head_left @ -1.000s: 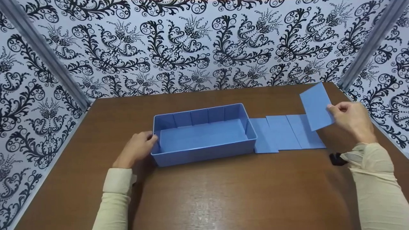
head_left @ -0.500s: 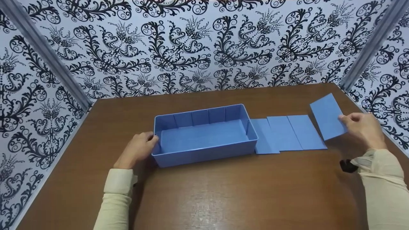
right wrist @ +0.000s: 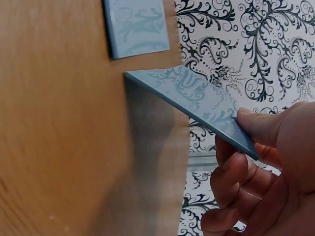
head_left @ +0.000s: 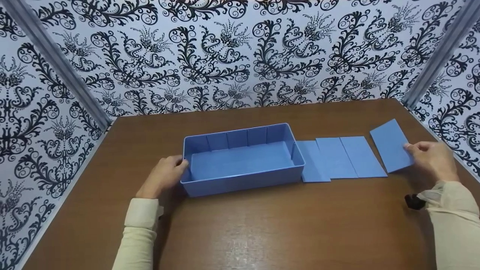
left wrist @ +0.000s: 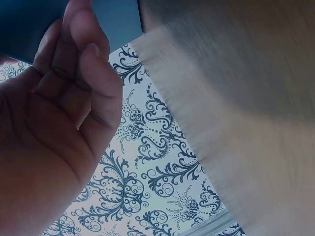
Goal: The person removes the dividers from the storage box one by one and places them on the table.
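Observation:
A long blue plastic bin (head_left: pixel 243 183) with slotted walls sits on the table. My left hand (head_left: pixel 164 175) grips its left end wall, thumb inside the rim. In the left wrist view the curled fingers of that hand (left wrist: pixel 74 93) are at the dark blue wall. At the far right, my right hand (head_left: pixel 435 159) pinches a flat blue divider (head_left: pixel 392 146) by its right edge. In the right wrist view this divider (right wrist: pixel 189 96) is tilted, its far corner low at the tabletop, thumb on top and fingers beneath.
Three more blue dividers lie flat in a row right of the bin: one beside it (head_left: pixel 314 165), a middle one (head_left: pixel 337 159) and an outer one (head_left: pixel 363 157). The brown table (head_left: pixel 243 228) is backed by patterned walls (head_left: pixel 232 56).
My right hand has carried the divider rightward and down toward the tabletop, away from the outer flat divider. The left hand stays on the bin's end wall.

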A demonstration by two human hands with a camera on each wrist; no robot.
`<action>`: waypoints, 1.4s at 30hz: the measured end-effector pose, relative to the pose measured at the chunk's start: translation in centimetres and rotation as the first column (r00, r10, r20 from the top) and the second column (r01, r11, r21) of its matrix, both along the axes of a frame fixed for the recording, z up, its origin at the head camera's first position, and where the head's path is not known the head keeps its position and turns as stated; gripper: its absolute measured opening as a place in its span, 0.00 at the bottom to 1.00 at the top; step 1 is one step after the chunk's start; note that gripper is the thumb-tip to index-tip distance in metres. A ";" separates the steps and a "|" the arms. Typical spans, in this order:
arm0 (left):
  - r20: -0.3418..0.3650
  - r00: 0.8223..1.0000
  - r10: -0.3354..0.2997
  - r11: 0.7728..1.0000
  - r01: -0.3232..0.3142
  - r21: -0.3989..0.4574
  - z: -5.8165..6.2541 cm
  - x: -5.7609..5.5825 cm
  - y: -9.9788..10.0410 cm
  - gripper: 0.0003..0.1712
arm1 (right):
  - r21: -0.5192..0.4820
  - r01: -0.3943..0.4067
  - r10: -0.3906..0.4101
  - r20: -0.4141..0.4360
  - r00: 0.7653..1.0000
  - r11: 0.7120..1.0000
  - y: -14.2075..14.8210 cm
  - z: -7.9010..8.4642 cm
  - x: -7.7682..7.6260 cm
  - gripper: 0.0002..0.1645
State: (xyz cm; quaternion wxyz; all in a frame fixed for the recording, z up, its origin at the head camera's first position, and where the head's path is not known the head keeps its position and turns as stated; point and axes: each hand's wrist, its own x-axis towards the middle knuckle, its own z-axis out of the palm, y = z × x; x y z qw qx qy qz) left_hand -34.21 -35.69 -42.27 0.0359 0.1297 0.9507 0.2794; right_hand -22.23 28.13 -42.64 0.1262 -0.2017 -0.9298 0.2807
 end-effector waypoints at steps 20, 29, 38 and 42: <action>-0.006 1.000 -0.002 1.000 0.002 -0.019 -0.1 -0.2 0.1 0.17 | 0.045 0.083 -0.087 0.101 0.991 0.996 1.6 -2.2 -0.3 0.32; 0.029 1.000 0.010 1.000 -0.009 -0.019 0.2 -0.1 0.2 0.18 | 0.059 0.082 -0.092 0.180 0.979 0.995 2.0 -2.0 -0.4 0.32; 0.028 0.999 0.024 1.000 -0.024 -0.019 0.1 0.0 0.1 0.18 | 0.059 0.088 -0.098 0.201 0.975 0.994 2.0 -2.2 -0.7 0.30; 0.040 0.999 0.029 0.999 -0.029 -0.015 0.2 0.1 0.2 0.20 | 0.056 0.073 -0.084 0.216 0.973 0.996 2.2 -2.2 -0.7 0.30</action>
